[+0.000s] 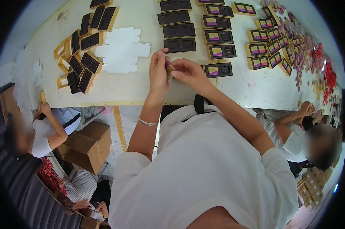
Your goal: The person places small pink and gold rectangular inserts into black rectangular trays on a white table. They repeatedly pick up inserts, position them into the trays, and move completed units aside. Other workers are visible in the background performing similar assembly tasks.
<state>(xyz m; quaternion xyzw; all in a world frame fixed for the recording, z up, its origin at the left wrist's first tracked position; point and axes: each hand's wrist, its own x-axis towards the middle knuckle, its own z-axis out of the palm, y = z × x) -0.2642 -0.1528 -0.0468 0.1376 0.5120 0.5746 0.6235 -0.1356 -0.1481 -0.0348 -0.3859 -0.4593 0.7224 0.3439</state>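
My left hand (158, 72) and my right hand (191, 76) meet over the near edge of the table. Between them is a small gold-and-purple box (169, 70), tilted, with the fingers of both hands closed on it. Just beyond is a column of gold-edged boxes with empty black trays, the nearest being a black-tray box (180, 45). To its right runs another column, where a half-filled box (218, 70) holds one gold-and-purple piece beside an empty slot.
Filled boxes (258, 62) and a heap of small purple pieces (299, 65) lie at the right. Stacked white card blanks (123, 49) and more black-tray boxes (90, 63) are on the left. Co-workers sit at both sides; a cardboard carton (89, 147) stands below the table.
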